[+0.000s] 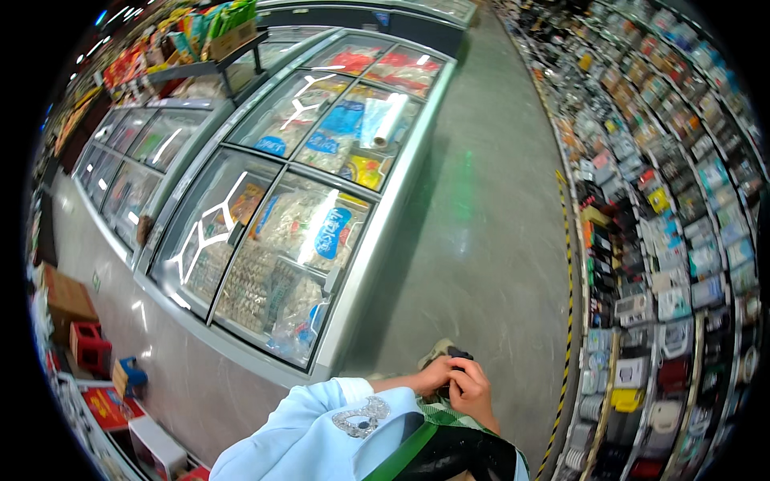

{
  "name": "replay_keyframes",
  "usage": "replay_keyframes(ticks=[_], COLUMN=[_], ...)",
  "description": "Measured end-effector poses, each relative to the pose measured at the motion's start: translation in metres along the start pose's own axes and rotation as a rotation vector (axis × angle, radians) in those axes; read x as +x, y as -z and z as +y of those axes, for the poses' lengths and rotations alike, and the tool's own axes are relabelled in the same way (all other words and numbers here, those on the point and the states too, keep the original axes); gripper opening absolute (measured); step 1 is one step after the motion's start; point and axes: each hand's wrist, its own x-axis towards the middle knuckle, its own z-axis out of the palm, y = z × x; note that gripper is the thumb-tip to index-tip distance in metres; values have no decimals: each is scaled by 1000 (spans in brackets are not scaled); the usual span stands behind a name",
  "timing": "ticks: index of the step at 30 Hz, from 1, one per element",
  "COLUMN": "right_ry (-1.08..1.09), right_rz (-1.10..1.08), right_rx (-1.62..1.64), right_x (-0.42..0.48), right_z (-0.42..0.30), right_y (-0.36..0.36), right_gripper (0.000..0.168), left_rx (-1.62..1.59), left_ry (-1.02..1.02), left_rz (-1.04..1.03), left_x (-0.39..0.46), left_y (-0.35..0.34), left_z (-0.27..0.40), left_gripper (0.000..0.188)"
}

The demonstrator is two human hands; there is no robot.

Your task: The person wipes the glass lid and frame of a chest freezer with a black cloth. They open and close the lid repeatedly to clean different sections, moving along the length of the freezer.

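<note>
My left hand and my right hand meet in front of my waist, fingers curled and touching each other. A small dark thing shows just past the fingertips; whether it is held or lies beyond them, I cannot tell. Below the hands are a green checked cloth and a green strap on my clothing. A light blue sleeve covers my left arm. Part of a beige shoe appears beyond the left hand. Ahead to the left stands a glass-topped chest freezer containing bagged frozen food.
Shelves packed with household goods line the right side, edged by yellow-black floor tape. A grey floor aisle runs between. Another chest freezer stands left. Cardboard box, red stool and blue stool sit lower left.
</note>
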Motion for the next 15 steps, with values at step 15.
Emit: replay_keyframes(ticks=[15], right_ry=[685], right_rz=[-804], right_rx=[210], right_x=[221], right_z=[116], right_y=[31], right_gripper=[28], left_rx=[-25], left_ry=[-344], left_rz=[307], left_x=[93], left_y=[32], left_z=[97], left_gripper=[13])
